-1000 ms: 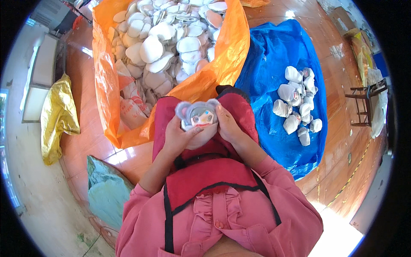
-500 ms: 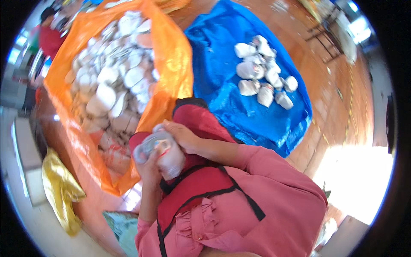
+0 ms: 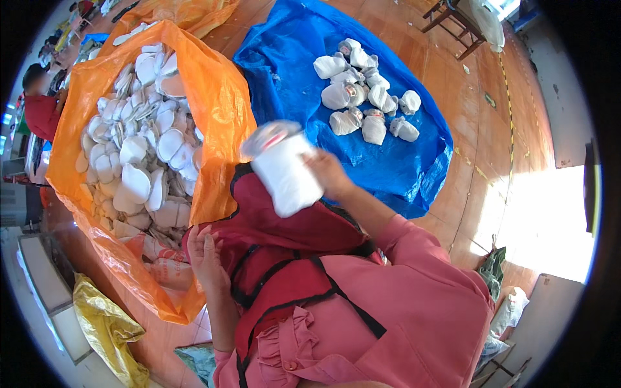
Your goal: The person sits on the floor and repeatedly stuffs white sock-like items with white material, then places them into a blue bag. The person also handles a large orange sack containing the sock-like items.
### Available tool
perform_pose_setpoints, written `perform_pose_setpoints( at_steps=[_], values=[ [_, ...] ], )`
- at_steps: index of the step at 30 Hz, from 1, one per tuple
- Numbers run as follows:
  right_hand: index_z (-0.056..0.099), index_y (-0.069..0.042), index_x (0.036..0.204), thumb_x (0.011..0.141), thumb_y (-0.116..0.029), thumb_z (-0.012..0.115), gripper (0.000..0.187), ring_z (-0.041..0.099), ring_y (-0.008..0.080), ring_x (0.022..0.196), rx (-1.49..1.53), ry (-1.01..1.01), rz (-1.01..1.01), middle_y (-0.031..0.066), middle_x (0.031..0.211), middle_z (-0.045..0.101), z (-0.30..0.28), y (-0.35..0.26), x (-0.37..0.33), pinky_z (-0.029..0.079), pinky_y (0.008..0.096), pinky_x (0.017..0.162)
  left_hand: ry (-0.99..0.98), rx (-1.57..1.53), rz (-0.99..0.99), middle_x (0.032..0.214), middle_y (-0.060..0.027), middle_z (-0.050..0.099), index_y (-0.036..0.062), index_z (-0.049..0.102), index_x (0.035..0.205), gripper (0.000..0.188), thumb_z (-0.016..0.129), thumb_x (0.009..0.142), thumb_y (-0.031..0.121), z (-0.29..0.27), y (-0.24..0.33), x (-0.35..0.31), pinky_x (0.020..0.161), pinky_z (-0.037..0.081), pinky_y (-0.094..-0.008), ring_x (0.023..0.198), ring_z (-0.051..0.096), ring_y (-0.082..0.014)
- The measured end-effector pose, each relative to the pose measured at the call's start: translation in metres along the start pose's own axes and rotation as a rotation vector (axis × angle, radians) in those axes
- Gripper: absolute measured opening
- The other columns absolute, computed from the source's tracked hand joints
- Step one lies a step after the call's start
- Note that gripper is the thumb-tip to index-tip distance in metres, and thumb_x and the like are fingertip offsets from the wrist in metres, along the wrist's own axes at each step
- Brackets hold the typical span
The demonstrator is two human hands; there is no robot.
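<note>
The right hand [image 3: 328, 174], holding the doll [image 3: 284, 176] by its right side, should grip gently to avoid creasing it; the left hand [image 3: 206, 260] is empty, fingers loosely spread beside the orange bag [image 3: 223, 107].

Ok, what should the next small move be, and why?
Probably move the right hand out over the blue plastic sheet and lay the white-and-grey doll head there: that hand alone holds it, the left hand is open and empty, and similar doll heads lie clustered on that sheet.

A white doll head [image 3: 288, 178] tilts in the right hand [image 3: 328, 173].
</note>
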State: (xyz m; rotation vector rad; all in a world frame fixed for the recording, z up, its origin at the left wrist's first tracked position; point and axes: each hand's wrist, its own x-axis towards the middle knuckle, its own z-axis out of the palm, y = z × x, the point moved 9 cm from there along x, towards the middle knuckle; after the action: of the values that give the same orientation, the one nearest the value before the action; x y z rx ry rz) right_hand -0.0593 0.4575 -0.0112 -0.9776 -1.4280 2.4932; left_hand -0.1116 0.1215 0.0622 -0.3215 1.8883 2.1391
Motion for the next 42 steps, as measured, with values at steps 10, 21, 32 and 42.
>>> perform_pose_setpoints(
  at_steps=[10, 21, 32, 42],
  values=[
    [0.035, -0.005, 0.141, 0.103, -0.021, 0.026, 0.042, 0.046, 0.0363, 0.125, 0.419, -0.019, -0.175, 0.0233, 0.140, 0.041, -0.254, -0.008, 0.062, 0.036, 0.0452, 0.109, 0.141, 0.004, 0.084, 0.096, -0.0059, 0.066, 0.0022, 0.061, 0.109, 0.017, 0.057, 0.093, 0.005, -0.079, -0.009, 0.015, 0.080, 0.051, -0.0245, 0.088, 0.062, -0.0131],
    [0.057, -0.006, 0.118, 0.094, -0.007, 0.054, 0.024, 0.060, 0.0156, 0.085, -0.078, -0.198, -0.261, 0.0070, 0.100, 0.063, 0.039, -0.013, -0.003, 0.049, 0.0266, 0.072, 0.263, 0.479, 0.044, 0.092, -0.0050, 0.067, 0.0050, 0.055, 0.125, 0.041, 0.060, 0.089, 0.024, -0.267, -0.076, 0.111, 0.072, 0.049, -0.0292, 0.079, 0.062, -0.0137],
    [0.059, 0.000, 0.108, 0.094, 0.000, 0.049, 0.017, 0.055, 0.0111, 0.066, -0.627, -0.341, -0.495, 0.0092, 0.087, 0.062, 0.126, 0.017, -0.040, 0.047, 0.0221, 0.057, 0.929, 0.727, -0.470, 0.113, -0.0244, 0.064, 0.0040, 0.049, 0.134, 0.075, 0.052, 0.084, 0.059, -0.503, -0.049, 0.093, 0.092, 0.047, -0.0423, 0.112, 0.059, -0.0359],
    [0.056, -0.004, 0.110, 0.096, -0.005, 0.048, 0.017, 0.046, 0.0075, 0.058, -0.551, -0.205, -0.507, 0.0060, 0.081, 0.058, 0.128, 0.007, -0.025, 0.036, 0.0190, 0.046, 1.316, 1.305, -0.001, 0.124, -0.0205, 0.056, 0.0016, 0.049, 0.127, 0.050, 0.058, 0.088, 0.031, -0.556, 0.030, 0.069, 0.099, 0.043, -0.0447, 0.117, 0.052, -0.0393]
  ],
)
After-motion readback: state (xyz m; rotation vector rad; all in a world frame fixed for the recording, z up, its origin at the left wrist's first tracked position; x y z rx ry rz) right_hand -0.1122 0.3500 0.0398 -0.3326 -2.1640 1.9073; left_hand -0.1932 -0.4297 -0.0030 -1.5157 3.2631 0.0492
